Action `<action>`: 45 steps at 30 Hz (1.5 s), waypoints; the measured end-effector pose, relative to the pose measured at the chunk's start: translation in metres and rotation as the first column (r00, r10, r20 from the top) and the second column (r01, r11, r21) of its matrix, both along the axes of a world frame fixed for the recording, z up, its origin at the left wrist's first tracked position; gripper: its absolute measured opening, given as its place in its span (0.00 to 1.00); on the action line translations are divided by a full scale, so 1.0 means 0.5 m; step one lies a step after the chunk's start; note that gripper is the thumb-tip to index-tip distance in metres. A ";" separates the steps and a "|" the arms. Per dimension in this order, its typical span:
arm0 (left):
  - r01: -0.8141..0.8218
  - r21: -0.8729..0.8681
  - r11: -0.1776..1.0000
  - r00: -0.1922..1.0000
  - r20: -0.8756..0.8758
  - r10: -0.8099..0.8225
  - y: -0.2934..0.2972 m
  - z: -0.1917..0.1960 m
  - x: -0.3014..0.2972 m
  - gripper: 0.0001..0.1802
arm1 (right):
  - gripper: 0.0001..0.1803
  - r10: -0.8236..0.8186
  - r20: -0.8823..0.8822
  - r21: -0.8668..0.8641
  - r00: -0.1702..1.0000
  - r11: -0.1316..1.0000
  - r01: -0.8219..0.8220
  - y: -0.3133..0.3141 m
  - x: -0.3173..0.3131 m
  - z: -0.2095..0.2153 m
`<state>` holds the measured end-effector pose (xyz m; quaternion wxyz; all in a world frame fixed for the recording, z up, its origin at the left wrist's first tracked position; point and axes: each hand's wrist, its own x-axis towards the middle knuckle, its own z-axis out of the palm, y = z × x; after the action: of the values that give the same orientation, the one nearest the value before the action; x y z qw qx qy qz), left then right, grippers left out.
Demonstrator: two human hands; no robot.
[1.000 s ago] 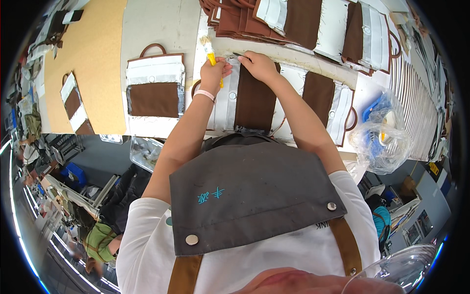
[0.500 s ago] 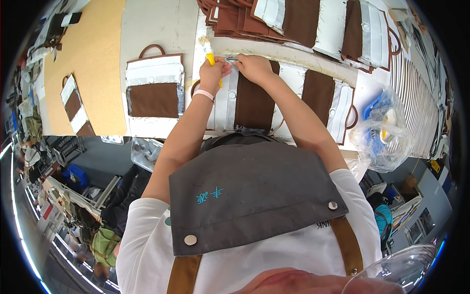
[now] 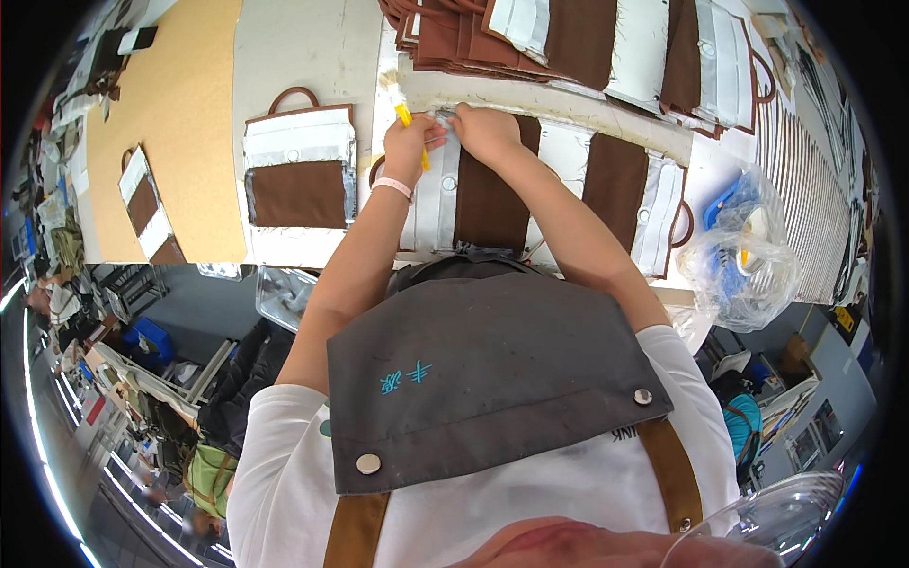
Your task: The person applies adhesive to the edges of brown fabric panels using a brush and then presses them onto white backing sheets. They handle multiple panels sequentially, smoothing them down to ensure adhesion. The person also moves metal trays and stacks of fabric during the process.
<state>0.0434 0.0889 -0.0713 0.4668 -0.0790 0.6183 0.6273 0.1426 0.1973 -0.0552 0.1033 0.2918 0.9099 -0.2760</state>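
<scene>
My left hand (image 3: 405, 150) is closed round a paintbrush (image 3: 404, 115) with a yellow handle, its pale bristles pointing away from me. That hand's fingers reach towards the far edge of a flat bag panel (image 3: 497, 204). The panel is brown and white, with a grey strip, a round snap and brown handles at its ends. My right hand (image 3: 486, 133) bends over the panel's far edge beside the grey strip, its fingertips pinching there; the hand partly hides them. Only a small gap parts the two hands.
A similar panel (image 3: 298, 180) lies to the left, and a narrower-looking one (image 3: 149, 204) farther left on tan board (image 3: 194, 114). Several brown pieces (image 3: 464, 43) are stacked beyond my hands. A clear plastic bag (image 3: 743, 260) with blue and yellow contents sits at the right table edge.
My right hand has shifted slightly left along the panel's far edge. The left hand and brush have moved only a little.
</scene>
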 end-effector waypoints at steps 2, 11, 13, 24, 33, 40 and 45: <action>-0.017 -0.003 1.000 1.000 0.001 0.017 0.000 0.002 0.000 0.06 | 0.15 -0.021 -0.005 -0.013 1.000 1.000 0.021 0.001 0.005 0.001; -0.099 -0.014 0.995 0.994 -0.036 0.099 0.003 -0.002 0.005 0.06 | 0.16 0.025 -0.027 -0.009 0.999 1.000 -0.026 0.009 0.024 0.008; -0.091 -0.010 0.996 0.995 -0.037 0.090 -0.001 -0.008 0.005 0.07 | 0.16 -0.012 -0.011 -0.010 1.000 1.000 0.012 0.003 0.020 0.012; -0.091 0.065 0.994 0.993 -0.069 0.095 -0.013 -0.005 0.010 0.09 | 0.17 -0.014 -0.036 0.024 0.999 1.000 0.015 0.002 0.021 0.011; -0.079 0.098 0.992 0.995 -0.060 0.085 -0.020 -0.002 0.011 0.09 | 0.16 0.006 -0.032 -0.002 0.999 1.000 -0.006 -0.006 0.007 0.013; -0.104 0.105 0.989 0.994 -0.016 0.106 -0.022 0.006 0.007 0.11 | 0.16 -0.171 -0.220 -0.085 0.960 0.984 0.156 -0.019 -0.018 0.025; -0.108 0.114 0.988 0.994 -0.008 0.109 -0.027 0.004 0.007 0.11 | 0.15 -0.386 -0.339 -0.252 0.858 0.916 0.313 0.004 -0.003 0.021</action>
<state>0.0470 0.0755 -0.0693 0.4313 -0.0814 0.5798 0.6865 0.1412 0.1993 -0.0448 -0.1006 0.3822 0.8136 -0.4264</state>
